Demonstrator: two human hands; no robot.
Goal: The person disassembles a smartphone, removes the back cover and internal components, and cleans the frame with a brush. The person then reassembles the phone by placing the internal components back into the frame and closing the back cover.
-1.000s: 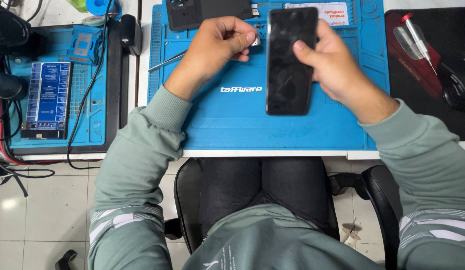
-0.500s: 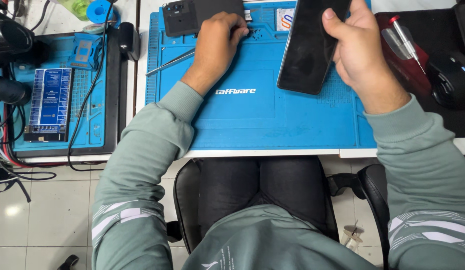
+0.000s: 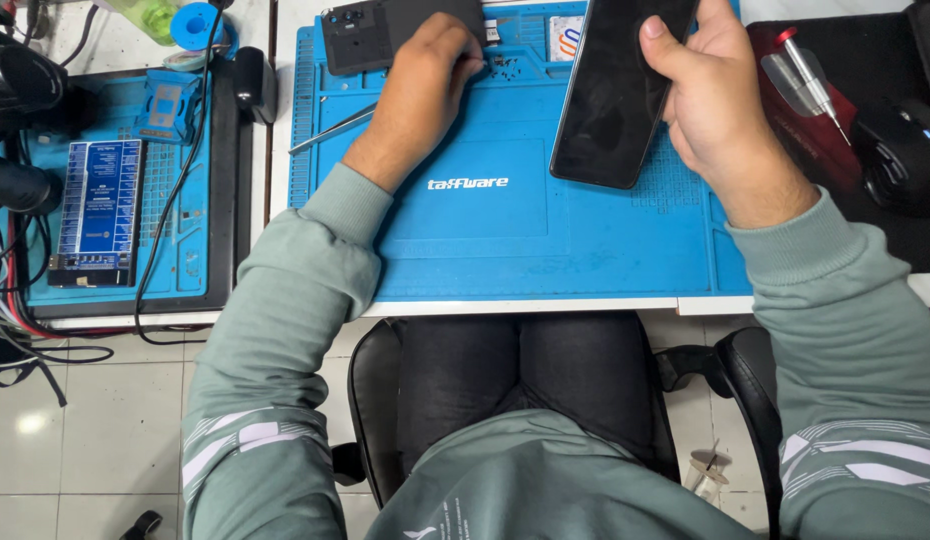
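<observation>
The right hand (image 3: 720, 95) is closing its grip around a glossy black smartphone (image 3: 617, 95), tilted above the blue repair mat (image 3: 505, 240) on the desk, while the left hand (image 3: 425, 85), fingers curled, is now resting against a dark phone body (image 3: 385, 32), farther up than before.

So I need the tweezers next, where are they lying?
In the head view, the metal tweezers lie on the blue work mat's left edge, just left of the left hand.

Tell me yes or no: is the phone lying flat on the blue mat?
No, the right hand holds the phone tilted above the mat.
</observation>
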